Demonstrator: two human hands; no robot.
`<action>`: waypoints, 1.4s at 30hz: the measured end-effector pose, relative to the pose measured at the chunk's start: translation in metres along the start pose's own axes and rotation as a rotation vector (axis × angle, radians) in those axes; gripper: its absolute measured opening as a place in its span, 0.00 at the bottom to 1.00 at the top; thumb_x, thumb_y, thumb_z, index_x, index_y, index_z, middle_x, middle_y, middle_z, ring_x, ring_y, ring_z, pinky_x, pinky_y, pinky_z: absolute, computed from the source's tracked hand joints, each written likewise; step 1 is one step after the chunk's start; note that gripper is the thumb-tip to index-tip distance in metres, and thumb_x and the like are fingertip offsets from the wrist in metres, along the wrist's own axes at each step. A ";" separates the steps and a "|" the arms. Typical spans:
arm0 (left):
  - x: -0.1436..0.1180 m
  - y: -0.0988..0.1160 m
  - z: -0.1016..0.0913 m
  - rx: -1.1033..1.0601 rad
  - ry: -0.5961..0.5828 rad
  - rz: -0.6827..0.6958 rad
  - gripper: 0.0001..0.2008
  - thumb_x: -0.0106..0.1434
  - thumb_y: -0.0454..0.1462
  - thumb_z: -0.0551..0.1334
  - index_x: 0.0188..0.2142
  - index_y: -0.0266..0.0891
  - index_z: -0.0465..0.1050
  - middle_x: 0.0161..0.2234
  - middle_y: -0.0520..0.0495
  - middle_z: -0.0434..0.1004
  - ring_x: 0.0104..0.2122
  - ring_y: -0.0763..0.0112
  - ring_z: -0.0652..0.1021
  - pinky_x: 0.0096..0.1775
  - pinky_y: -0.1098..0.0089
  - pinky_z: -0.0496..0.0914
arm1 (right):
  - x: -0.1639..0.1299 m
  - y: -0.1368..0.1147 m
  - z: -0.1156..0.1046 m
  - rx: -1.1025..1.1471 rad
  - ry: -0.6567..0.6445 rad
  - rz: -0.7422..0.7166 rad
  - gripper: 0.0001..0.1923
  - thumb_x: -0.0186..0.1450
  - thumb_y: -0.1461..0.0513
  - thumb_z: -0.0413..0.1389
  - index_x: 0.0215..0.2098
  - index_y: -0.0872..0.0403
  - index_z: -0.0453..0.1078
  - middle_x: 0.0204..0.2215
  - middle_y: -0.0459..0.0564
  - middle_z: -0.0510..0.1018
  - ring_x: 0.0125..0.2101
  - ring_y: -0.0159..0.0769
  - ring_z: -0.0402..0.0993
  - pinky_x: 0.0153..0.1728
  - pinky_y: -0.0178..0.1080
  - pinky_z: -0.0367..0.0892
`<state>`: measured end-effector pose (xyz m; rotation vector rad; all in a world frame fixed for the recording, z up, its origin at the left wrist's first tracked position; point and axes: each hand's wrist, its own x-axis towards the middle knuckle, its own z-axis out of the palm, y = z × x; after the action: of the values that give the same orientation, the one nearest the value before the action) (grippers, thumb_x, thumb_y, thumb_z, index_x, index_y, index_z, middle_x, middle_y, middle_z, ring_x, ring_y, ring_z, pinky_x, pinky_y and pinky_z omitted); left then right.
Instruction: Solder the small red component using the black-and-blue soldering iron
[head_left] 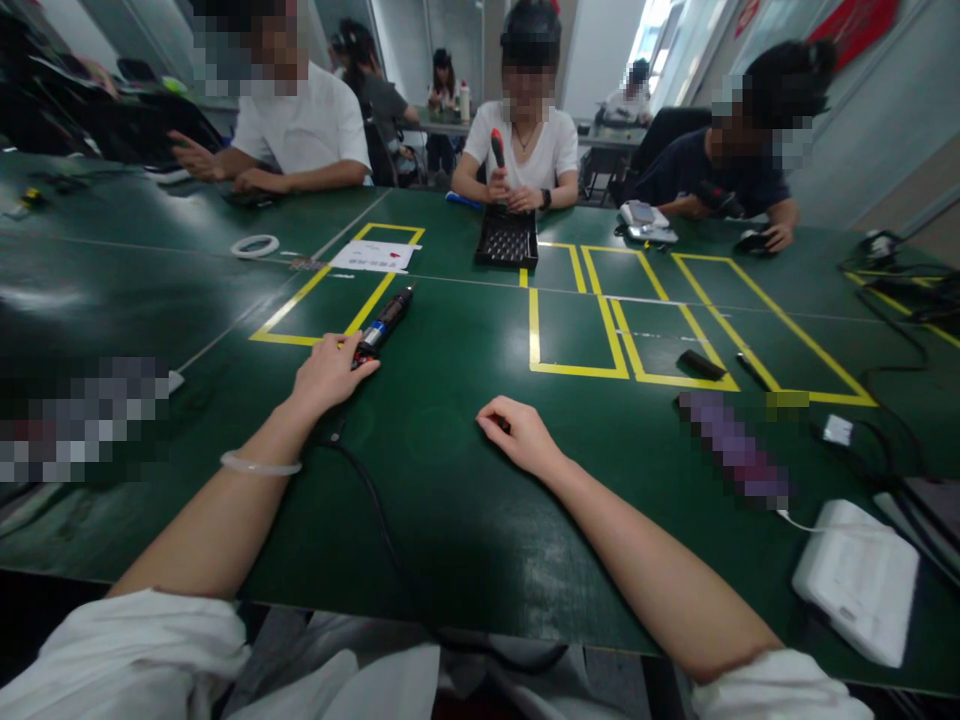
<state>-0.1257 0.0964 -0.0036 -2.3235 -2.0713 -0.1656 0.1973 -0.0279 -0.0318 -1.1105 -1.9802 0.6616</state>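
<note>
An electric screwdriver (387, 318), dark with a blue label, lies on the green table with its tip pointing away and to the right. Closed around its rear end is my left hand (328, 374), thumb and fingers on the grip. A black cord (369, 480) runs from beneath that hand towards the table's front edge. My right hand (523, 432) rests on the bare tabletop to the right, its fingers curled inward. A small dark gap shows between thumb and fingers; whether anything is inside is hidden.
Yellow tape frames (577, 371) mark the green table (450, 540). Across it, a person holds a red-handled screwdriver (497, 148) over a black tray (508, 240). At right lie a black object (702, 364), a blurred phone (731, 445) and a white box (857, 580).
</note>
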 end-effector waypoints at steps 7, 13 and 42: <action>-0.005 -0.018 -0.007 0.000 0.113 -0.110 0.30 0.66 0.52 0.52 0.62 0.38 0.60 0.55 0.30 0.66 0.53 0.43 0.69 0.47 0.51 0.69 | 0.000 0.000 0.000 -0.002 -0.005 0.003 0.06 0.68 0.64 0.53 0.33 0.54 0.70 0.29 0.45 0.73 0.29 0.31 0.68 0.32 0.33 0.61; -0.015 0.005 -0.018 0.113 0.099 -0.102 0.20 0.68 0.48 0.52 0.49 0.34 0.66 0.47 0.34 0.71 0.44 0.49 0.74 0.39 0.55 0.72 | 0.001 0.000 0.000 -0.007 -0.003 0.012 0.06 0.67 0.64 0.53 0.33 0.54 0.70 0.29 0.45 0.72 0.29 0.30 0.68 0.32 0.32 0.60; -0.071 0.132 -0.016 -0.990 -0.475 0.513 0.25 0.67 0.44 0.57 0.61 0.39 0.60 0.40 0.46 0.75 0.39 0.69 0.76 0.42 0.68 0.69 | 0.003 -0.002 0.001 0.165 -0.040 0.058 0.06 0.66 0.60 0.57 0.39 0.55 0.69 0.27 0.43 0.73 0.26 0.29 0.67 0.30 0.32 0.62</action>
<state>-0.0041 0.0094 0.0121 -3.6986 -1.6126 -0.8586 0.1947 -0.0261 -0.0298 -1.0643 -1.8948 0.8678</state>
